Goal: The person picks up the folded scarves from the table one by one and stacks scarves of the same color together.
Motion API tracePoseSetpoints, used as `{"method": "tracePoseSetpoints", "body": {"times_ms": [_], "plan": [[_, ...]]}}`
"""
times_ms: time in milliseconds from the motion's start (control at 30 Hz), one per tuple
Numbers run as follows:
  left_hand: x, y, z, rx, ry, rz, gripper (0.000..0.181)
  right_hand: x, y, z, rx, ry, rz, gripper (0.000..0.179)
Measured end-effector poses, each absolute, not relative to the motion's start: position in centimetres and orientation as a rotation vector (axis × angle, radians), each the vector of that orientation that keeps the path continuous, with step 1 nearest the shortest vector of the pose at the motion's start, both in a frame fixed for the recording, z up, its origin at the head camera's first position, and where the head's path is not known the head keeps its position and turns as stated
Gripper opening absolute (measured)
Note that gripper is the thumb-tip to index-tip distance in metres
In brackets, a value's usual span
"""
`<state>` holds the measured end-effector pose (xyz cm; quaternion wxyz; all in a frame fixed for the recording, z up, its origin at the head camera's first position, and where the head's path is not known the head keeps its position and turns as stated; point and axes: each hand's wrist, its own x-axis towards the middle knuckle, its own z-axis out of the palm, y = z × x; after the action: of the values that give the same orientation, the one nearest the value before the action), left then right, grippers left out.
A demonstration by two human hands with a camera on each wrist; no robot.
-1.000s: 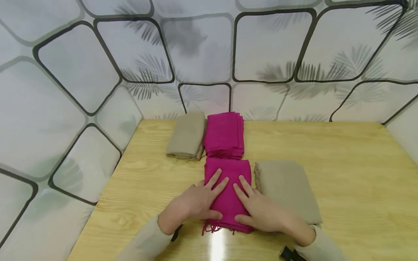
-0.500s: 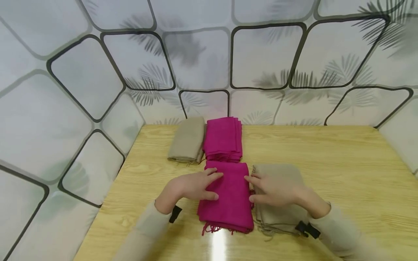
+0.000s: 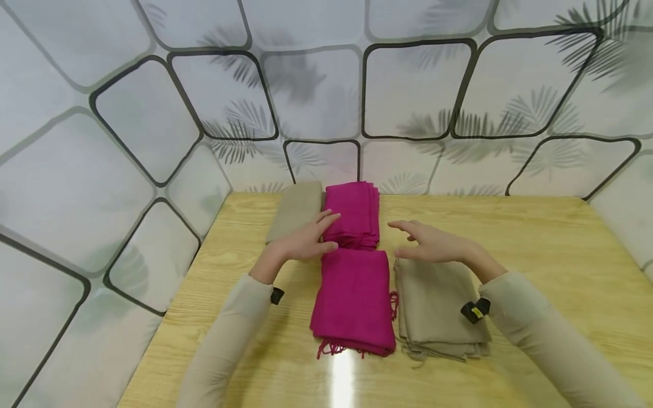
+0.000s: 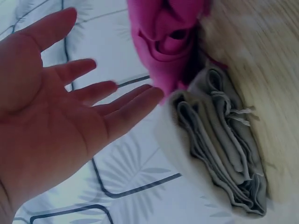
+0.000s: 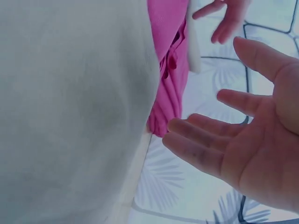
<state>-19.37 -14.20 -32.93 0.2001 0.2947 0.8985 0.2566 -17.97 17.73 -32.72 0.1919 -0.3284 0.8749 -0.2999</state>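
Observation:
Two folded magenta cloths lie one behind the other: the near magenta scarf, with a fringe at its front edge, and the far magenta scarf. To the left of the far one is a folded beige scarf, partly behind my left hand. That hand hovers with spread fingers over the left side of the far magenta scarf and holds nothing. My right hand, fingers extended, hangs above the back edge of the near beige scarf. In the left wrist view, the beige scarf's layered folds show side-on.
The scarves lie on a light wood-grain table. A patterned wall covering with dark outlines and leaf prints rises right behind the table's back edge and along its left side. Each wrist carries a black strap mount.
Both hands have lifted off the near magenta scarf and moved away from the body, toward the back of the table. The scarves stay where they lay.

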Motion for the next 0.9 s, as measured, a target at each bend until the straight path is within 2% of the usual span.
{"method": "tracePoseSetpoints", "body": {"times_ms": [400, 667, 800, 900], "plan": [[-23.4, -11.2, -35.3, 0.695, 2.571, 0.59, 0.067, -22.1, 15.4, -34.2, -0.711, 2.44, -1.026, 0.069], [-25.8, -9.9, -36.3, 0.671, 2.645, 0.3, 0.055, -24.3, 13.8, -34.3, -0.7, 2.508, -0.84, 0.068], [-26.6, -9.4, -36.6, 0.654, 2.669, 0.209, 0.058, -25.1, 13.3, -34.2, -0.709, 2.526, -0.788, 0.07], [-26.9, -9.0, -36.9, 0.646, 2.668, 0.175, 0.061, -25.6, 13.1, -34.2, -0.612, 2.451, -0.843, 0.074]]}}
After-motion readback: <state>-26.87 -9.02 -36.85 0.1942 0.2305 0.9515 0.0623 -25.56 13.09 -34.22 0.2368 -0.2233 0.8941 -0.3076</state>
